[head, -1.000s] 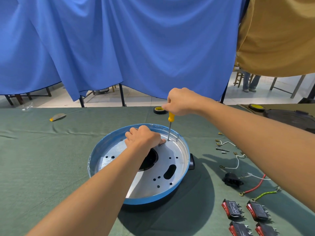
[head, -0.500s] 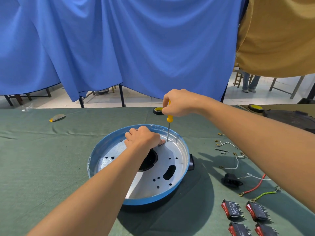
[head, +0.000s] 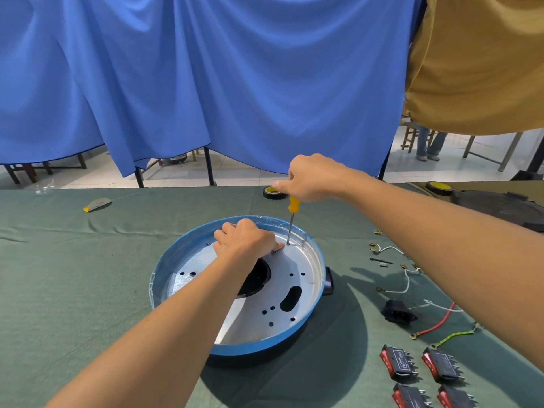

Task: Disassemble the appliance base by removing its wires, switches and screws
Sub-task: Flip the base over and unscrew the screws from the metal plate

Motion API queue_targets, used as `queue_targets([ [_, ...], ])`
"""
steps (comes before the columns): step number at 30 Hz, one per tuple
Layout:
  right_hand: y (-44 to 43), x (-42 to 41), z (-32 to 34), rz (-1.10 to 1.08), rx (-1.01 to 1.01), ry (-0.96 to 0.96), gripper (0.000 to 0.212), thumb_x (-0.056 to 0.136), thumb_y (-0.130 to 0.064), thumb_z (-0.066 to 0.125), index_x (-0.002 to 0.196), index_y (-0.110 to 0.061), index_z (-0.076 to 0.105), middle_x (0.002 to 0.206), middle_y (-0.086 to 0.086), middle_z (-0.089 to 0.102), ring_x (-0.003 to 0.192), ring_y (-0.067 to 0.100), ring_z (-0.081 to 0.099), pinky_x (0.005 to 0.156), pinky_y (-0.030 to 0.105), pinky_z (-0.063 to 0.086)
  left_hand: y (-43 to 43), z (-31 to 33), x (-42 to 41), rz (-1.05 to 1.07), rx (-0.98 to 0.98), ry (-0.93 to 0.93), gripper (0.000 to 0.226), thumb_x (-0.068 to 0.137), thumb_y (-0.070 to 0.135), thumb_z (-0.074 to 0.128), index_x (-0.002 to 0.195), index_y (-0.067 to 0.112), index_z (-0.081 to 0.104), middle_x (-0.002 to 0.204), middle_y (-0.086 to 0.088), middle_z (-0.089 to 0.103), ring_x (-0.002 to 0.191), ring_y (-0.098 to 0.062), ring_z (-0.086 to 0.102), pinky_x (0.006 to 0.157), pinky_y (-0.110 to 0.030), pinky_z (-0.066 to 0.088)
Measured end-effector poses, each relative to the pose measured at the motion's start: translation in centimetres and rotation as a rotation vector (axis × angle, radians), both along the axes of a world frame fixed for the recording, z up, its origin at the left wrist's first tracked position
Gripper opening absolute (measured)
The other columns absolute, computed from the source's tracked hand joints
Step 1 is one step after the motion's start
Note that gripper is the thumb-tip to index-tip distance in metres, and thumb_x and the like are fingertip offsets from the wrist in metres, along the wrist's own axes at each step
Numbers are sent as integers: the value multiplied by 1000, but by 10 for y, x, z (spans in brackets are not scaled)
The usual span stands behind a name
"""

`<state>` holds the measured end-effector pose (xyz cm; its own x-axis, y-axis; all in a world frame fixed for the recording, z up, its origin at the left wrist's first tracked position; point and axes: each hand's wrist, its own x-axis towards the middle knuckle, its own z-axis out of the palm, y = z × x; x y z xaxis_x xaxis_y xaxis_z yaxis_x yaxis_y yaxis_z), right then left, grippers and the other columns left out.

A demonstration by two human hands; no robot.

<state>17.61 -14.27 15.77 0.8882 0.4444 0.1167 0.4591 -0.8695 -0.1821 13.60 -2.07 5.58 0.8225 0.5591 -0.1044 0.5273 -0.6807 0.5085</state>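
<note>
Plainly a slip is the danger: the right hand (head: 309, 178), fingers clamped round the yellow screwdriver (head: 291, 220), plants its tip in the appliance base (head: 250, 348) mid-counter (head: 73, 275), just beside the left hand (head: 247, 240), whose curled fingers may hold something; that cannot be told.

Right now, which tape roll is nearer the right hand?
The black roll partly hidden by the right hand; the other roll lies far right.

Blue curtain (head: 206, 83) hangs behind the green-clothed table (head: 59, 275), pale tiled floor (head: 456, 172) beyond.
</note>
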Motion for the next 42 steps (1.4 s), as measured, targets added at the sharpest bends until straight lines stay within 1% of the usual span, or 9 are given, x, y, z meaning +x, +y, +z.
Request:
queue_targets([
  [2, 1, 0, 0, 17, -3, 14, 22, 88, -32, 56, 87, -10, 61, 80, 7, 57, 74, 26, 50, 61, 34, 40, 0, 0, 0, 1, 3, 0, 55, 74, 53, 75, 96, 17, 40, 105, -6, 33, 120, -29, 34, 98, -40, 30],
  [5, 2, -2, 3, 32, 1, 58, 31, 83, -32, 56, 105, -11, 64, 98, 8, 64, 88, 27, 60, 71, 38, 51, 0, 0, 0, 4, 8, 2, 56, 73, 54, 75, 96, 17, 40, 105, -6, 33, 120, -29, 34, 97, -39, 30],
  [10, 1, 1, -1, -8, 22, -9, 35, 91, -38, 53, 66, -14, 46, 67, 4, 47, 66, 25, 44, 55, 30, 33, 1, 0, 1, 3, 0, 4, 56, 73, 54, 75, 96, 17, 40, 105, -6, 33, 119, -29, 34, 97, -40, 30],
  [15, 4, -4, 4, 38, 15, 71, 34, 85, -31, 54, 109, -9, 64, 104, 11, 65, 92, 26, 61, 74, 39, 53, 0, -2, 1, 4, 11, -5, 56, 73, 55, 74, 97, 17, 39, 105, -6, 33, 118, -28, 34, 97, -40, 31],
  [19, 2, -2, 0, 0, 2, 13, 28, 86, -36, 54, 69, -14, 48, 69, 4, 48, 68, 25, 45, 57, 32, 36, 0, -2, 1, 2, 6, -3, 55, 73, 55, 74, 96, 17, 41, 105, -6, 33, 119, -29, 34, 97, -40, 30],
  [25, 2, -5, 2, 51, 6, 45, 27, 82, -22, 56, 104, -6, 63, 96, 14, 64, 76, 23, 47, 62, 32, 40, 0, -2, 1, 2, 2, -10, 55, 74, 53, 74, 97, 17, 40, 117, -7, 40, 119, -29, 34, 97, -40, 30],
  [30, 2, -2, 1, 36, 8, 9, 35, 90, -42, 55, 68, -16, 45, 67, 3, 45, 65, 24, 43, 56, 32, 34, 0, -2, 0, 4, 1, -9, 55, 74, 52, 75, 96, 16, 40, 111, -7, 38, 118, -28, 34, 97, -39, 31],
  [35, 2, -5, 3, 69, -18, 46, 31, 85, -22, 55, 108, -4, 62, 103, 17, 65, 86, 32, 61, 67, 42, 52, 0, -1, 1, 6, 7, -3, 55, 74, 53, 74, 97, 16, 40, 105, -6, 33, 119, -29, 34, 97, -39, 31],
  [42, 1, -2, 0, 39, 2, -27, 39, 91, -35, 56, 63, -15, 38, 62, 3, 39, 59, 22, 36, 53, 30, 30, 1, -3, 2, 5, 8, -2, 56, 73, 53, 75, 96, 16, 40, 105, -6, 33, 118, -29, 34, 96, -40, 30],
])
